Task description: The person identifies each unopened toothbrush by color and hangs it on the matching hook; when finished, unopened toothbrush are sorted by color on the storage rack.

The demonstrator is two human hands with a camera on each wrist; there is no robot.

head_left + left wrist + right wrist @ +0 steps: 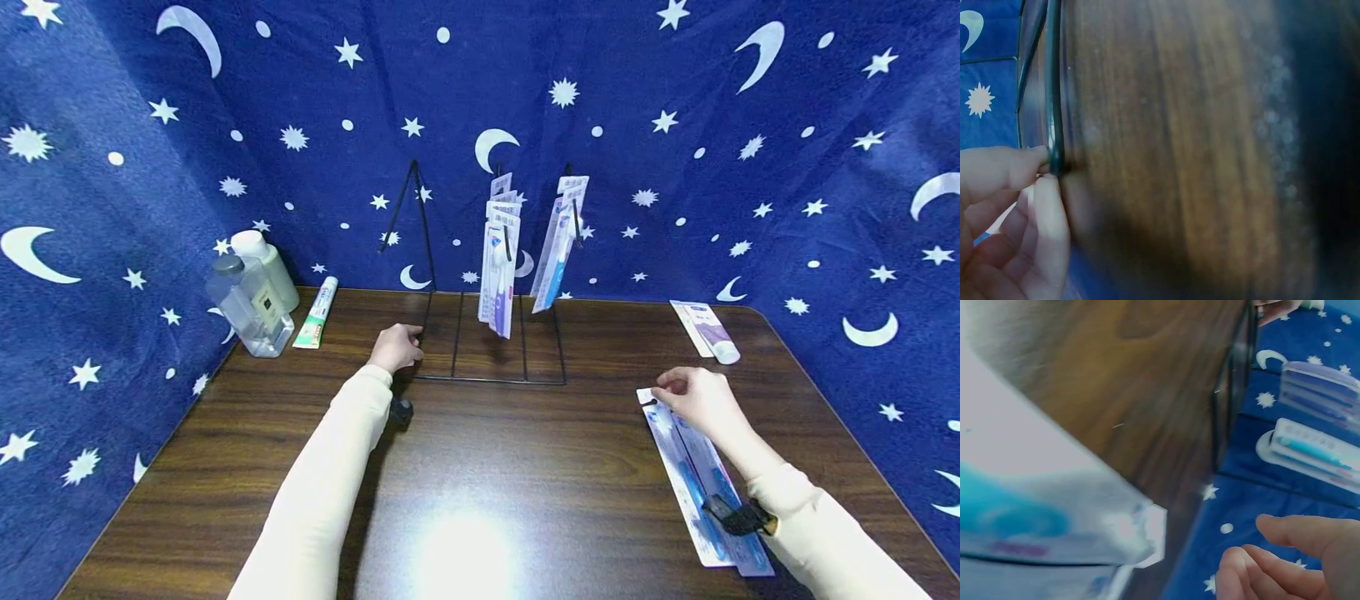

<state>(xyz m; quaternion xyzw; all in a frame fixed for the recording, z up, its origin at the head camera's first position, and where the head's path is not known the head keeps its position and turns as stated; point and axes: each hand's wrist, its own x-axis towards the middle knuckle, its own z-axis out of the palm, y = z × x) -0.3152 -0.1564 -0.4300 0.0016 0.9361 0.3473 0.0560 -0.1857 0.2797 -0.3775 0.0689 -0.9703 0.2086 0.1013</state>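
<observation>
Head view: left hand [395,347] rests at the near-left corner of the black wire rack [491,379], fingers curled; left wrist view shows fingertip and thumb [1035,187] pinching a thin black wire [1055,94] of the rack's base against the wooden table [480,467]; grip looks light, more steadying than lifting; right hand [693,398] sits at the far end of the toothbrush packs [701,483] lying flat on the table's right side; fingers bent over the top edge of the packs, apparently at the hang-hole end; right wrist view shows the fingers [1285,562] loosely curled just beside the pack corner [1141,531], not clearly closed on it, so whether a pack is actually gripped I cannot tell; rack stands mid-table toward the back, two hooks already carrying hanging packs [498,267], a second bunch [558,242] to the right of the first; leftmost hook [412,200] looks bare; bystanders: two bottles [251,296] and a toothpaste box [317,315] at back left, a tube [708,332] at back right, starry blue cloth [675,125] all round; judgement: step in hand appears to be picking up the next pack for hanging while the rack is braced; next move would call for a firm pinch at the pack's top edge, lifting it clear of the one beneath, then lining the hole up with a hook; risk: both packs coming up together.
</observation>
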